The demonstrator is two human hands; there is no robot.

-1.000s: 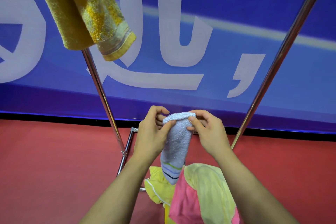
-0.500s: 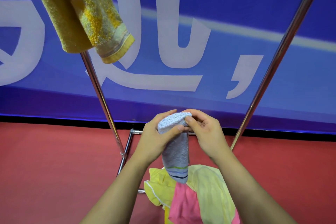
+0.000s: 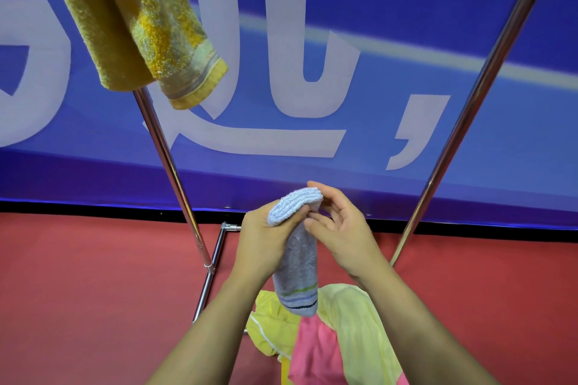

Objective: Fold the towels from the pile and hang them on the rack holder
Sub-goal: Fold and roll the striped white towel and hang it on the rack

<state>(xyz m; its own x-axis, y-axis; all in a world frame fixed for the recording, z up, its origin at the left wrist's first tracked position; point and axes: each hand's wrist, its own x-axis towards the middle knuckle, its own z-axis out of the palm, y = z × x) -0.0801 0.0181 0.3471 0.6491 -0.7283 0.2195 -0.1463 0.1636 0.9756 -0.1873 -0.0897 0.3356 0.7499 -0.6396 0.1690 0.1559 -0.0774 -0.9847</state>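
Observation:
I hold a small pale blue-grey towel [image 3: 297, 266], folded into a narrow strip with green and dark stripes at its lower end. My left hand [image 3: 261, 244] grips its upper part. My right hand [image 3: 339, 230] touches the folded top edge with thumb and fingertips, the other fingers spread. Below them on the floor lies the pile [image 3: 325, 334] of yellow and pink towels. A yellow towel [image 3: 131, 19] hangs at the upper left from the top of the metal rack [image 3: 170, 162].
The rack's right leg [image 3: 469, 109] slants down to the red floor [image 3: 93, 291]; its base bar [image 3: 212, 269] lies left of the pile. A blue banner [image 3: 406, 25] with large white characters stands behind the rack.
The hands have come closer together and the towel's top edge has been folded over to the left. The right hand's fingers have loosened and spread.

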